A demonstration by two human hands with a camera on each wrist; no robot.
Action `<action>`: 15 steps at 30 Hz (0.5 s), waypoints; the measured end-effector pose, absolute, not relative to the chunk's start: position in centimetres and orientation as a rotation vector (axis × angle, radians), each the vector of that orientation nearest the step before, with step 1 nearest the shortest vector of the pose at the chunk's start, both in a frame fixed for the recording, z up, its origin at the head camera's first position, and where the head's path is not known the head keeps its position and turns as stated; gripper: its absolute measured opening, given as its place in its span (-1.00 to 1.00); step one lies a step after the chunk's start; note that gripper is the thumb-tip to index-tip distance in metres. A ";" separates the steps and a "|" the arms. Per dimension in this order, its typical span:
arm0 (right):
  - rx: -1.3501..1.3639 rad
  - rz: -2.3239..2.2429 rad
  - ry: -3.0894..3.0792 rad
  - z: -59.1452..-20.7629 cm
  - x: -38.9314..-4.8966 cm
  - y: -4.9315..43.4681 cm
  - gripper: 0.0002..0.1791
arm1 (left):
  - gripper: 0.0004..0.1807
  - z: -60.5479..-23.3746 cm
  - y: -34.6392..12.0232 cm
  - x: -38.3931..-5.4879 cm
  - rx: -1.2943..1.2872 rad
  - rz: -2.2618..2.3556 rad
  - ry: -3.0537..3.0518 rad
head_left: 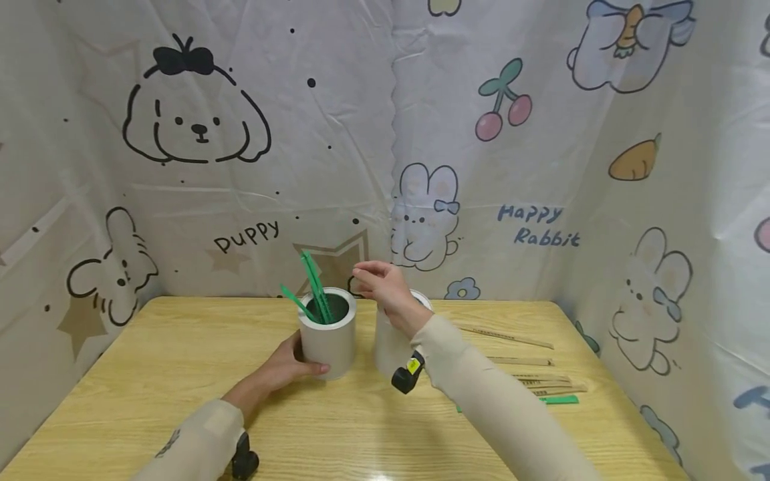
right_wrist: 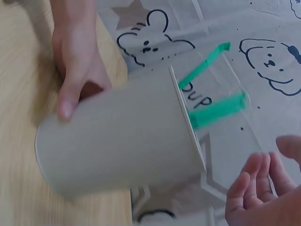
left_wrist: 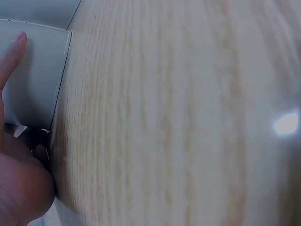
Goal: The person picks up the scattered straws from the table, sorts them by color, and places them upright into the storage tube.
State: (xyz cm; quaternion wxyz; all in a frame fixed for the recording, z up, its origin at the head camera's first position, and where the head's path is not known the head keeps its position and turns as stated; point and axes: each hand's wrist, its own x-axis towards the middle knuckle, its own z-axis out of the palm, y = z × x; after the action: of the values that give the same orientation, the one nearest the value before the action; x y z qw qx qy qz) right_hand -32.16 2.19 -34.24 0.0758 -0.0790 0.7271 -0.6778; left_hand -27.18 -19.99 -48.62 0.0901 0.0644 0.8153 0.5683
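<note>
The left hand (head_left: pixel 281 366), gripping the cup (head_left: pixel 332 344) toward the surface's (head_left: pixel 174 354) far edge, should hold steady — right hand (head_left: pixel 388 290) empty, relaxed.

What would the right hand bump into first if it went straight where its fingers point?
The right hand would probably meet the green strips in the held cup first, but depth is unclear; it might pass above them toward the curtain.

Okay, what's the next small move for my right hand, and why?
I'd probably reach your right hand to the green strip on the table: that hand looks empty, and your left hand holds a white container with other green strips standing in it.
</note>
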 end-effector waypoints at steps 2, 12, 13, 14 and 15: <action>-0.258 -2.006 2.185 -34.0 -32.2 3.1 -0.70 | 0.15 -48.6 -20.1 -27.2 0.182 1.690 2.424; -0.421 -1.888 2.240 -33.3 -32.3 8.8 -0.74 | 0.14 -48.6 -20.1 -27.1 0.191 1.688 2.416; -0.425 -1.882 2.250 -33.2 -32.3 9.4 -0.73 | 0.15 -48.6 -20.0 -27.1 0.191 1.686 2.416; -0.430 -1.879 2.256 -33.2 -32.3 10.0 -0.73 | 0.15 -48.6 -20.0 -27.1 0.192 1.684 2.417; -0.435 -1.873 2.266 -33.2 -32.3 10.7 -0.73 | 0.15 -48.5 -20.0 -27.1 0.192 1.681 2.418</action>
State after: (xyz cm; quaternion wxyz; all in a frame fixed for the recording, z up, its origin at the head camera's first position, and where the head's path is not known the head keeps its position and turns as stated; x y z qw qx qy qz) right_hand -32.26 10.66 -33.18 0.0848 -0.1460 0.7597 -0.6280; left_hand -27.12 -19.99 -48.53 0.0952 0.0646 0.8155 0.5672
